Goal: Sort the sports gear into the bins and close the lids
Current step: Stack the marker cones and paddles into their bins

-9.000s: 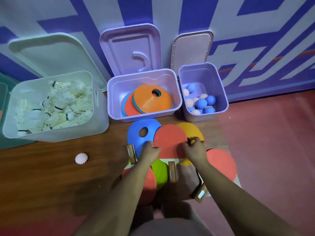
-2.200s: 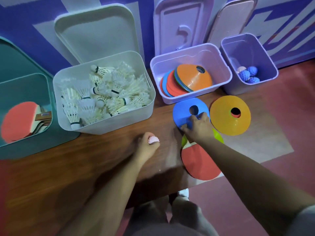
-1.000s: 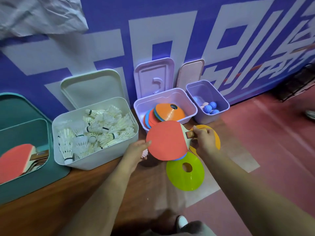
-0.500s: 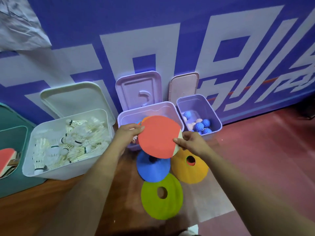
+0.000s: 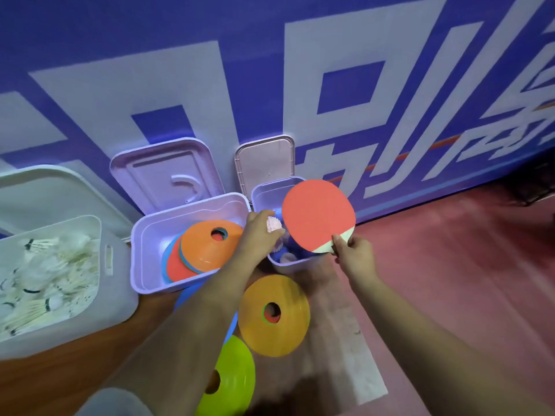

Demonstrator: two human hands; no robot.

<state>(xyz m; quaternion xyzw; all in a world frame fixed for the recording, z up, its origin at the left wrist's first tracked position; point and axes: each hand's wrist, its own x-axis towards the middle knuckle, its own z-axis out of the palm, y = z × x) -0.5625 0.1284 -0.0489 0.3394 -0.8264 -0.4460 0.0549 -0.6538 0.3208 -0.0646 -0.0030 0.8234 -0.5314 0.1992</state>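
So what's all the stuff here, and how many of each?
bins: three, by wall; white bin left, middle bin purple, small bin purple.
lids: three, open against wall; white, purple, pink.
shuttlecocks: many, white, in white bin.
cones: stack in middle bin, orange on top; three on floor, yellow, green, blue mostly under an arm.
paddle: one, red, above small bin.
ball: one, pale pink, in left grip; more in small bin, uncountable.
left grip: one hand, holds ball.
right grip: one hand, pinches paddle handle.
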